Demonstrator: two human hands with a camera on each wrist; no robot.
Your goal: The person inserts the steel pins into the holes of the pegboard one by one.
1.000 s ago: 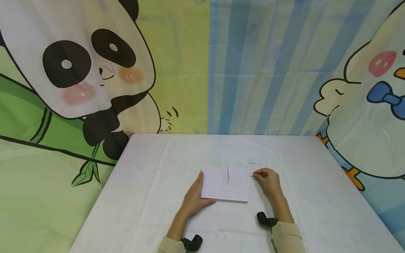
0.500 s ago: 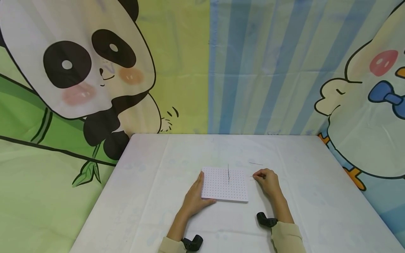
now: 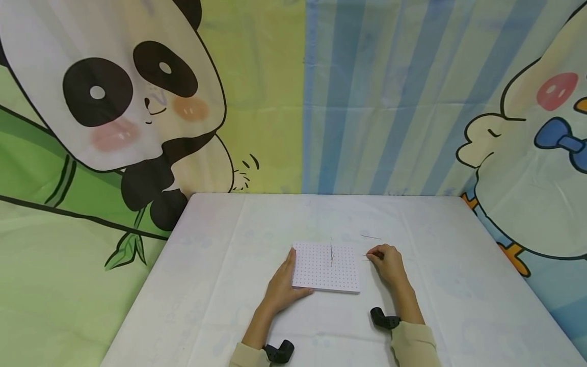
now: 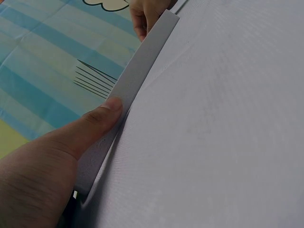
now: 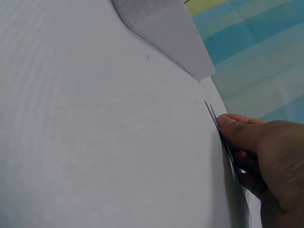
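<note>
A white board with rows of small holes (image 3: 321, 280) lies flat on the table. My left hand (image 3: 281, 288) grips its near left corner, the thumb (image 4: 102, 114) on the front edge and the fingers along the left side. Several thin dark needles (image 4: 92, 84) stand upright in a row in the board. Right of the board, my right hand (image 3: 392, 262) has thumb and forefinger together on a thin needle (image 5: 219, 130) low over the table. A second needle (image 5: 213, 110) lies close beside it. The hand's other fingers are curled and partly hidden.
Another loose needle (image 3: 371, 237) lies on the white table cover (image 3: 257, 229) beyond my right hand. A curtain with a panda print (image 3: 151, 127) and blue stripes hangs behind the table. Black cameras (image 3: 385, 318) are strapped to both wrists.
My right hand has shifted very slightly left, its fingertips drawn together at the needles. The left hand and the board stay where they were.
</note>
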